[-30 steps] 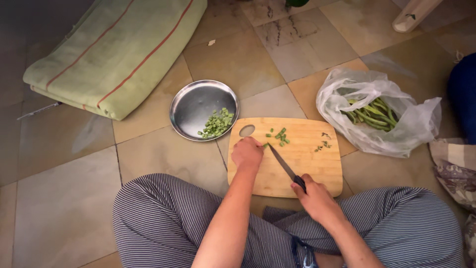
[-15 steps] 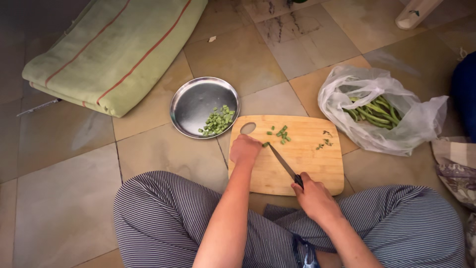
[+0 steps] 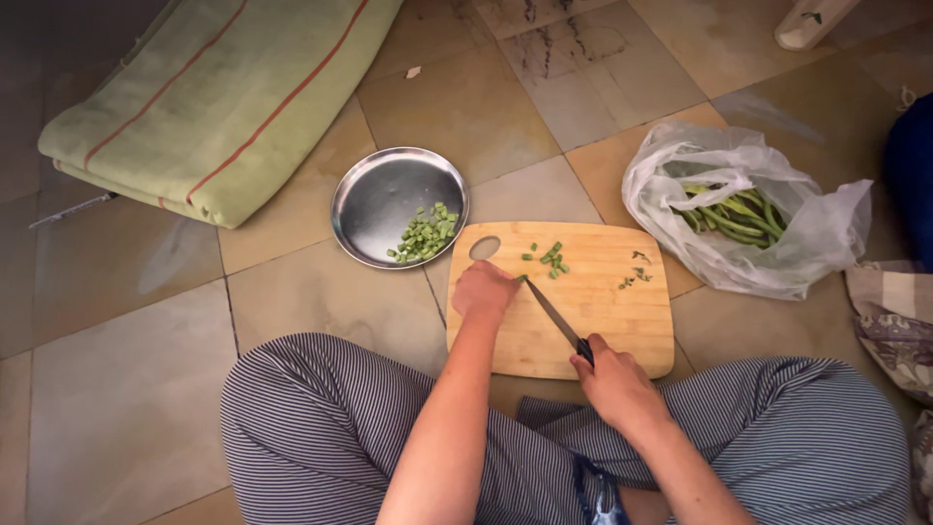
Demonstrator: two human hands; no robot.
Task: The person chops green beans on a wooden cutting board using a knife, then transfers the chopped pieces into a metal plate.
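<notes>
clenched around the black handle, the right hand (image 3: 617, 387) angles a kitchen knife (image 3: 554, 313) toward a green bean (image 3: 520, 279), pinned steady for cutting on the wooden chopping board (image 3: 622, 326) by the curled left hand (image 3: 483, 291). cut pieces (image 3: 549, 259) are left just beyond the blade.

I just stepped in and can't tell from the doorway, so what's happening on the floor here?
A person sits cross-legged on the tiled floor with a wooden cutting board in front of them. The right hand grips a knife, its blade angled toward the left hand, which pins a bit of green bean at the board's left side. A few cut pieces lie on the board, more sit in the round steel plate, and whole beans wait in a plastic bag to the right.
</notes>
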